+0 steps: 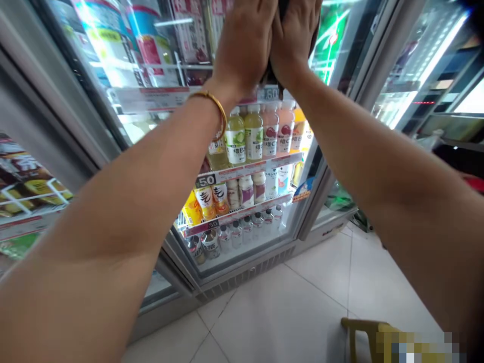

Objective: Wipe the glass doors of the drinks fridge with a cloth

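Two bare hands fill the top of my view, pressed close side by side: the left hand [245, 45] and the right hand [294, 43]. Both lie against a slim, dark, hard-looking object [269, 76], which shows only in slivers between and beside them, in front of the drinks cooler. Their fingertips run out of frame, so I can't tell how wide or closed either grip is. I judge the object light, stiff and a bit slippery; I'd take it by its two side edges, fingers behind, without squeezing its faces.

A thin gold bangle [218, 110] circles the left wrist. Beyond it, the grey-framed glass cooler [321, 197] shows yellow-green bottles [236, 143], pink bottles [286, 132] and clear, dark-capped bottles [236, 236] on lower shelves. Farther out lie pale floor tiles [272, 312] and a mustard-yellow furniture frame [368, 325].
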`<state>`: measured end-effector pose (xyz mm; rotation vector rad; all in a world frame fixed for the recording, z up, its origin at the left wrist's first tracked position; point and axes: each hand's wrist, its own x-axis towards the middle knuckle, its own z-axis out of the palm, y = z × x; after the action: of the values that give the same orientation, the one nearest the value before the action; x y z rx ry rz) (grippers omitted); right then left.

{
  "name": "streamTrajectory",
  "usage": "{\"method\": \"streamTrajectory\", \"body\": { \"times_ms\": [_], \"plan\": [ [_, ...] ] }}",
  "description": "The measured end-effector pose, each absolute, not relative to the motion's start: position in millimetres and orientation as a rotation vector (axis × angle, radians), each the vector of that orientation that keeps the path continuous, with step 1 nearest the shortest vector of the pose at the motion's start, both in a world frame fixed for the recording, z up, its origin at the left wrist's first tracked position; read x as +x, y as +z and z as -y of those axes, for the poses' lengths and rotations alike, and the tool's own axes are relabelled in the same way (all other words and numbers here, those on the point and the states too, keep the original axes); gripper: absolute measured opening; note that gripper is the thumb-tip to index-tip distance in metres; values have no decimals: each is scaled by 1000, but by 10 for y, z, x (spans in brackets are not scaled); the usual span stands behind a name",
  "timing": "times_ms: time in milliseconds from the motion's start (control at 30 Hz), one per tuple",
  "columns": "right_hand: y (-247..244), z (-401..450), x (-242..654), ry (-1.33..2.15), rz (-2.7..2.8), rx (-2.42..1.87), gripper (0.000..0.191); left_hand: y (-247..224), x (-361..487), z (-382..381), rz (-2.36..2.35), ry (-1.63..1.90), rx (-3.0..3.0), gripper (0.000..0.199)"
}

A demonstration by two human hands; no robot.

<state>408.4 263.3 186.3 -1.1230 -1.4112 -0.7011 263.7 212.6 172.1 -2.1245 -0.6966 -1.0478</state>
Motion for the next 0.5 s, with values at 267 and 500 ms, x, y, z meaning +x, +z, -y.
{"method": "streamTrajectory", "body": {
  "times_ms": [267,500],
  "plan": [
    [1381,-2238,3556,-947,1448,-888,46,1443,2086,-2131,713,-1133,-1941,46],
    [1092,-2184,3863,-997,1912,-916,44,1240,1612,-1969,874,-1086,-1986,35]
  ]
}}
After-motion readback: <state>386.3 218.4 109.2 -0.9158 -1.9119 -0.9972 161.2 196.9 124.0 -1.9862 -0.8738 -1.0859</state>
